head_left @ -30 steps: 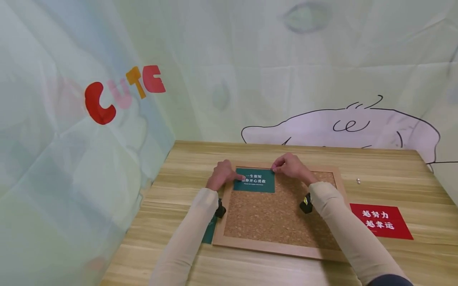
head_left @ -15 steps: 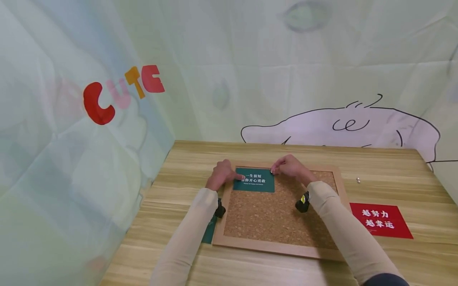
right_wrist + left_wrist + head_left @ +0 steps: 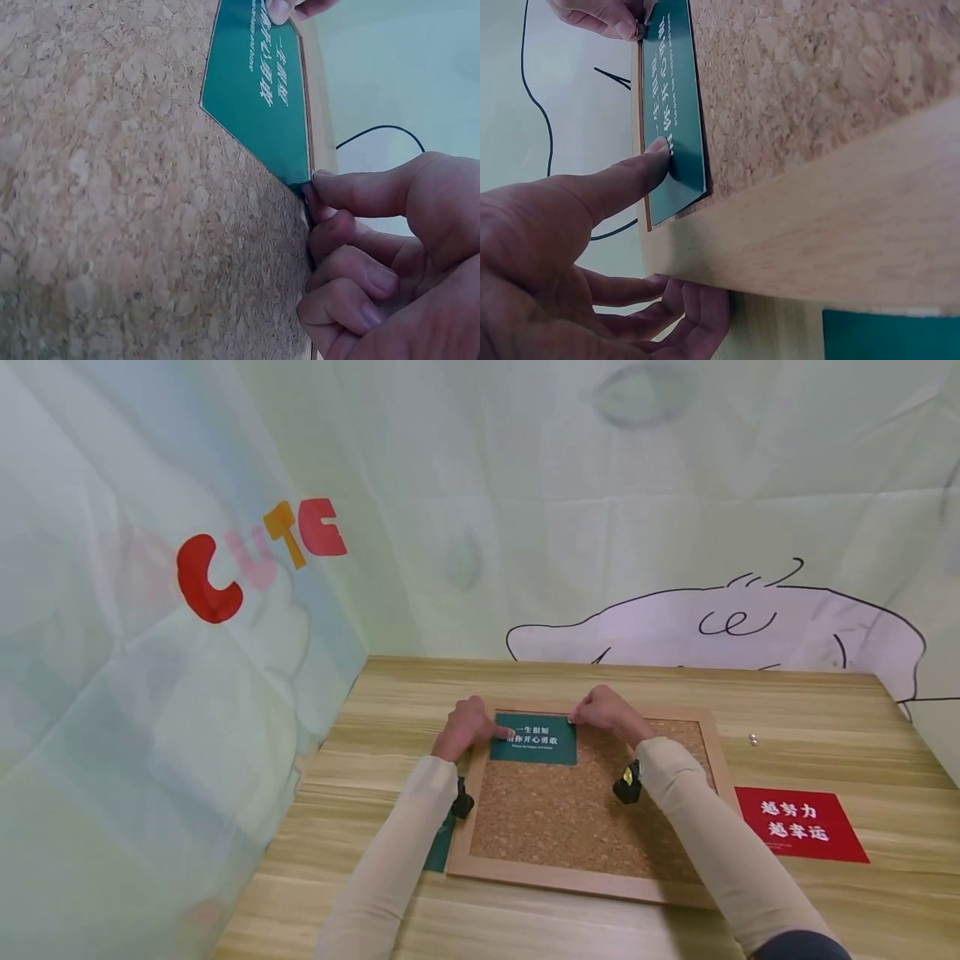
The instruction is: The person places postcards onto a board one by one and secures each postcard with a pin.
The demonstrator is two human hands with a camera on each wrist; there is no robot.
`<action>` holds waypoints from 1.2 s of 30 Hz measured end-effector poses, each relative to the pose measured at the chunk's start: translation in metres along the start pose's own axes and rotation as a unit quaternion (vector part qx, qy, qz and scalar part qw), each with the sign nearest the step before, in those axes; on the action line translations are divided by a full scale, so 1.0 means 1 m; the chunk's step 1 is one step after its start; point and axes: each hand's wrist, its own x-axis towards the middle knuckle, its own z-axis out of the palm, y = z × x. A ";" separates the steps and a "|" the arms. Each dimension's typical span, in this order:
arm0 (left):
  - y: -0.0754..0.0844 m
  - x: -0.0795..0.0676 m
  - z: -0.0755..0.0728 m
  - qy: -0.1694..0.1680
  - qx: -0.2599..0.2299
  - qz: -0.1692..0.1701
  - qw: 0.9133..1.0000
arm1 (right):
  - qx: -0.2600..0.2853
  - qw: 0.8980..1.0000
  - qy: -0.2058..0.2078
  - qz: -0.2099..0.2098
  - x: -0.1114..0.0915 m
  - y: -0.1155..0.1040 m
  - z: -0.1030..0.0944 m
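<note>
A green card (image 3: pixel 543 753) with white writing lies in the upper left corner of a wood-framed cork board (image 3: pixel 555 818). My left hand (image 3: pixel 467 727) presses the card's left part with a straight thumb, and its other fingers rest against the frame's outer side, as the left wrist view shows. At the card's upper right corner, my right hand (image 3: pixel 609 710) pinches a small shiny pin (image 3: pixel 640 31) between thumb and forefinger. The fingertips mostly hide this pin, so how deep it sits cannot be told. In the right wrist view the remaining fingers of that hand are curled.
Right of the board lies a red card (image 3: pixel 813 839) with white writing. Tiny silver pieces (image 3: pixel 753 740) sit farther back on the wooden table (image 3: pixel 420 681). Another green card (image 3: pixel 437 853) shows partly by the board's left edge. Printed cloth hangs behind and to the left.
My right wrist has shifted slightly left and turned, with the fingers staying at the card's corner. The left hand and the card have stayed in place.
</note>
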 end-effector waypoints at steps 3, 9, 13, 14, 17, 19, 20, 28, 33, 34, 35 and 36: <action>0.001 0.000 0.000 0.002 0.000 0.000 1.000 | 0.003 1.000 0.002 0.007 0.000 0.001 -0.002; 0.000 0.001 0.001 0.004 -0.003 -0.005 1.000 | 0.010 1.000 0.004 0.015 0.002 0.002 -0.004; -0.001 0.001 0.000 0.004 -0.003 -0.006 1.000 | 0.011 1.000 0.007 0.019 0.004 0.003 -0.004; -0.001 0.001 0.000 0.004 -0.005 -0.005 1.000 | 0.012 1.000 0.007 0.020 0.004 0.003 -0.004; -0.002 0.001 -0.002 0.002 -0.013 0.002 1.000 | 0.014 1.000 0.010 0.024 0.005 0.002 -0.005; -0.002 0.001 -0.003 -0.002 -0.018 0.009 1.000 | 0.012 1.000 0.010 0.027 0.007 0.002 -0.005; -0.001 0.001 -0.003 -0.002 -0.019 0.011 1.000 | 0.011 1.000 0.010 0.028 0.008 0.001 -0.006; -0.001 0.001 -0.003 0.000 -0.012 0.019 1.000 | -0.072 0.997 -0.003 0.026 0.017 -0.008 -0.007; 0.000 0.000 -0.002 0.002 -0.008 0.016 1.000 | -0.077 0.995 -0.010 0.056 0.019 -0.012 -0.008; 0.000 0.000 -0.002 0.001 -0.008 0.016 1.000 | -0.077 0.995 -0.011 0.062 0.020 -0.013 -0.008; 0.001 0.001 -0.001 0.000 -0.006 0.016 1.000 | -0.077 0.995 -0.013 0.068 0.020 -0.013 -0.009; 0.001 0.001 -0.001 0.000 -0.005 0.015 1.000 | -0.079 0.994 -0.014 0.073 0.020 -0.013 -0.010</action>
